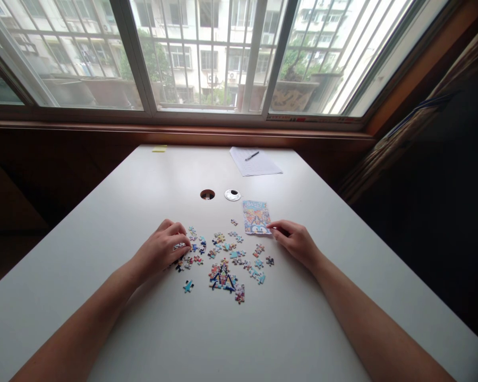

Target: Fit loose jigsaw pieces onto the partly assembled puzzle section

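Several small colourful jigsaw pieces (pixel 228 249) lie scattered on the white table (pixel 263 329). A joined cluster of pieces (pixel 223 279) sits in front of them. My left hand (pixel 165 248) rests curled over the pieces at the left, its fingertips pinched on a loose puzzle piece (pixel 179 246). My right hand (pixel 293 240) lies at the right, its fingertips pinching the lower right corner of a colourful picture card (pixel 256 216).
Behind the pieces are a round cable hole (pixel 207 194) and its white cap (pixel 232 194). Farther back lie a sheet of paper (pixel 258 163) with a pen (pixel 252 155) and a yellow sticky note (pixel 159 149). A barred window spans the back.
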Motion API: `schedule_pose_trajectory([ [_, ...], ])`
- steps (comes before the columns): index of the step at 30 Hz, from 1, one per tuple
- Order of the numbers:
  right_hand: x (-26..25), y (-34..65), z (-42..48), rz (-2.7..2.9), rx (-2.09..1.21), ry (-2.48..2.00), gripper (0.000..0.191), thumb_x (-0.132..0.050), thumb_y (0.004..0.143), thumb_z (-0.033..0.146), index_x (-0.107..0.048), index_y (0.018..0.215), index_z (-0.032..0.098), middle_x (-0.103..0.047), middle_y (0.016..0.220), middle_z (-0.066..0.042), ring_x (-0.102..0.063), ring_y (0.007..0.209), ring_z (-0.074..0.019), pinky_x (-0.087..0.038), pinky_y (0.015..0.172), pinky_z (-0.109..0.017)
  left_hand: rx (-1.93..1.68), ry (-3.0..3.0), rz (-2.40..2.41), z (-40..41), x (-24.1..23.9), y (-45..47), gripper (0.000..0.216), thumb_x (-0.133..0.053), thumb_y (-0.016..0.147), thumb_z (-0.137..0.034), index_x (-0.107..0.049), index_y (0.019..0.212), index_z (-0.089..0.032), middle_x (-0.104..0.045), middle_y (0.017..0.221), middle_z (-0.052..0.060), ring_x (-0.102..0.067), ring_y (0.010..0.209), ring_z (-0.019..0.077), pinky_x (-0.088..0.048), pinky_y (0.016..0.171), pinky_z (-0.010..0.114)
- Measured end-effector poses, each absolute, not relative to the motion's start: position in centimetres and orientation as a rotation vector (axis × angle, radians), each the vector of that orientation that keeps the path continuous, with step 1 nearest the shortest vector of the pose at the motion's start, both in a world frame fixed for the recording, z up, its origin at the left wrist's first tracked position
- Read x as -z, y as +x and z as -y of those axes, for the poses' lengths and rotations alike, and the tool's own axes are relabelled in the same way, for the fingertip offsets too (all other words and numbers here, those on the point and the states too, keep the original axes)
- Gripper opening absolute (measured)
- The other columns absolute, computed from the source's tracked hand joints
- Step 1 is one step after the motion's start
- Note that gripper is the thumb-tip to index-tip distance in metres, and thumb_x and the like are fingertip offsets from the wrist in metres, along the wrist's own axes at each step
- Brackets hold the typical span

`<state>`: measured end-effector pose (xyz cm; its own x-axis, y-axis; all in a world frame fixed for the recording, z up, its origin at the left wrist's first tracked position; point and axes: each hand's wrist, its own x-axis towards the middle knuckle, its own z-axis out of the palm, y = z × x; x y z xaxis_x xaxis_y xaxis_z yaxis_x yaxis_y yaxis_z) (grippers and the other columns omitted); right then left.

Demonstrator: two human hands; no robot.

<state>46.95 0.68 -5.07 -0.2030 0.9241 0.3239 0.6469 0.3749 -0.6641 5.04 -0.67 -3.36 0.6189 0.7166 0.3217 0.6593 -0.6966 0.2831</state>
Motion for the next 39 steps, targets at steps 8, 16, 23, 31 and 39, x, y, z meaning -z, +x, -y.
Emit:
schedule_pose_trajectory([
  [8, 4.96, 46.84, -0.70, 1.949, -0.500, -1.365, 0.023, -0.058, 0.089, 0.030, -0.076, 0.099, 0.020, -0.071, 0.083, -0.004, -0.058, 0.068, -0.0171, -0.045, 0.065, -0.029, -0.638, 2.700, -1.157, 0.61, 3.51, 5.07, 0.014, -0.061, 0.097, -0.027, -0.073, 0.090, -0.023, -0.062, 0.102, 0.006, -0.048, 0.101, 0.0229, -0.046, 0.087, 0.035],
  [16, 4.50, 46.55, -0.44, 1.951, -0.495, -1.350, 0.022, -0.058, 0.089, 0.029, -0.076, 0.098, 0.019, -0.068, 0.077, -0.003, -0.055, 0.064, -0.0156, -0.044, 0.063, -0.028, -0.619, 2.705, -1.151, 0.61, 3.51, 5.04, 0.016, -0.059, 0.098, -0.029, -0.072, 0.091, -0.023, -0.062, 0.102, 0.006, -0.048, 0.100, 0.0230, -0.046, 0.087, 0.036],
  [23, 4.67, 46.62, -0.51, 1.931, -0.474, -1.329, 0.021, -0.059, 0.089, 0.028, -0.076, 0.097, 0.020, -0.069, 0.080, -0.003, -0.054, 0.064, -0.0148, -0.042, 0.062, -0.027, -0.613, 2.700, -1.145, 0.61, 3.58, 4.92, 0.014, -0.060, 0.098, -0.028, -0.072, 0.091, -0.022, -0.062, 0.103, 0.006, -0.048, 0.101, 0.0233, -0.046, 0.087, 0.036],
  [31, 4.85, 47.11, -0.47, 1.711, -0.373, -1.440, 0.024, -0.060, 0.089, 0.034, -0.077, 0.094, 0.019, -0.058, 0.063, 0.000, -0.046, 0.057, -0.0141, -0.038, 0.057, -0.027, -0.623, 2.720, -1.133, 0.49, 3.59, 4.87, 0.012, -0.061, 0.097, -0.026, -0.072, 0.092, -0.023, -0.062, 0.102, 0.006, -0.049, 0.099, 0.0227, -0.046, 0.087, 0.036],
  [39, 4.67, 47.33, -0.47, 1.582, -0.376, -1.517, 0.025, -0.060, 0.088, 0.036, -0.077, 0.095, 0.018, -0.055, 0.062, 0.002, -0.047, 0.057, -0.0144, -0.038, 0.057, -0.027, -0.614, 2.717, -1.136, 0.49, 3.78, 4.75, 0.015, -0.060, 0.098, -0.030, -0.072, 0.092, -0.023, -0.062, 0.102, 0.006, -0.049, 0.099, 0.0226, -0.046, 0.086, 0.035],
])
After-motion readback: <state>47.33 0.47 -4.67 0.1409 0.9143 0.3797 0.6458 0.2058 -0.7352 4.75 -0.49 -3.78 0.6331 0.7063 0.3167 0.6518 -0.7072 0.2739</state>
